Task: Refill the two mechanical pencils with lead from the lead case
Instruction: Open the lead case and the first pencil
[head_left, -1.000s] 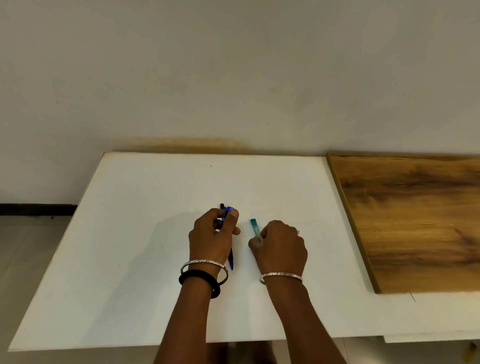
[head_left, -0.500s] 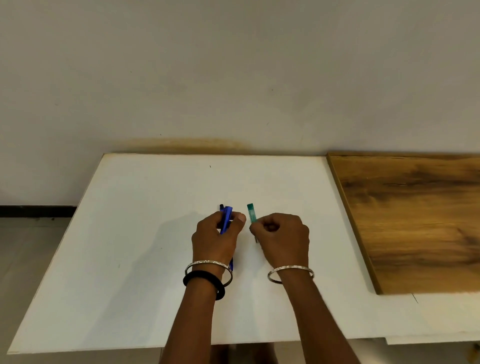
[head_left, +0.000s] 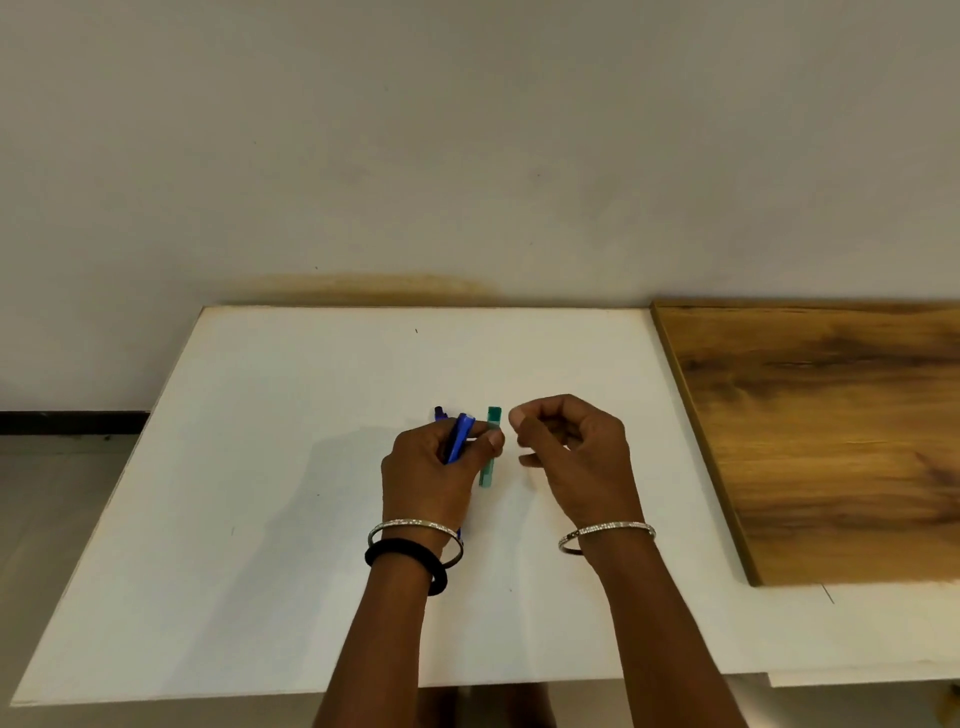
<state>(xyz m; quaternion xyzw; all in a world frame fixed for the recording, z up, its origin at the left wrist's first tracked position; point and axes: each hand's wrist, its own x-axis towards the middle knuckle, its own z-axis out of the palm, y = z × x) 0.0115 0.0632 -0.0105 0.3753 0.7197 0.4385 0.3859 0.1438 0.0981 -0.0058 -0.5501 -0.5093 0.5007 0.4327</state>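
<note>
Pencils (head_left: 459, 437), blue and seemingly two, are bundled in the left hand (head_left: 431, 473), just left of the case (head_left: 487, 470). Their tops stick out past the knuckles, and one tip shows below the wrist. The left thumb (head_left: 492, 441) lies across the green case and seems to pin it against the pencils. That grip is curled round all three, probably so that one hand carries everything and the other is free for the fine work. The bundle points away from the person, with the top of the case level with the pencil tops. I judge that this keeps the opening of the case and the filling ends close together.

Just right of the case, apart from it, the right hand (head_left: 576, 452) hovers with its fingers curled and its thumb and forefinger tips pressed together. I cannot tell whether that grip pinches a lead or a cap, or nothing at all. Anything that thin would be too small to see here. The pose fits drawing something out of the case or preparing to feed it in, so the refill looks early, with no pencil visibly finished.

Under the case is the white table (head_left: 260, 467), and the hands work near the middle of it. A lead dropped there would likely be easy to find. A wooden board (head_left: 831, 441) lies well to the right of the case, and a pale wall (head_left: 467, 156) rises beyond it.
</note>
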